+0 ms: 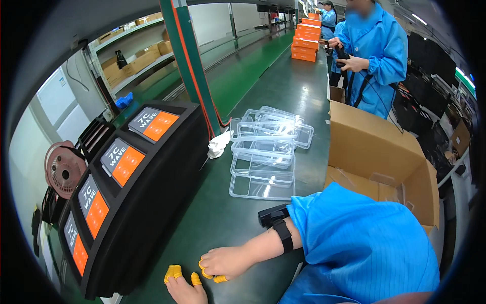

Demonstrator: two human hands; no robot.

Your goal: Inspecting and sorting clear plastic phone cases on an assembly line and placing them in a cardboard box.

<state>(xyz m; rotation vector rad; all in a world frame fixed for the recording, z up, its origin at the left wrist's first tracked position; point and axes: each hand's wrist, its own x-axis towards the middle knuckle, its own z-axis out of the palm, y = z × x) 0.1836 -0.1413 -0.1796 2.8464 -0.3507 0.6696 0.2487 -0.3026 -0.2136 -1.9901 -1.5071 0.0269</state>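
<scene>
Near the bottom edge, my left hand (186,290) is over the dark green worktop (253,220), yellow finger cots on its fingertips. Its thumb stands apart from the fingers, and nothing shows in it. Just to its right is my right hand (227,262), also in yellow finger cots, fingers bent down towards the surface and thumb slightly apart. I see nothing held there, though the palm is hidden. Farther off, several clear plastic trays (263,183) lie in an overlapping row. To the left is a black slanted rack (164,195), its compartments holding grey-and-orange printed packs (123,161).
An open cardboard box (377,131) stands right of the worktop. Crumpled white tissue (218,145) lies by a green post (190,66). Orange boxes (305,43) are stacked farther along. Beyond the cardboard box, a co-worker in blue (379,45) holds a black object. A fan (65,169) is at left.
</scene>
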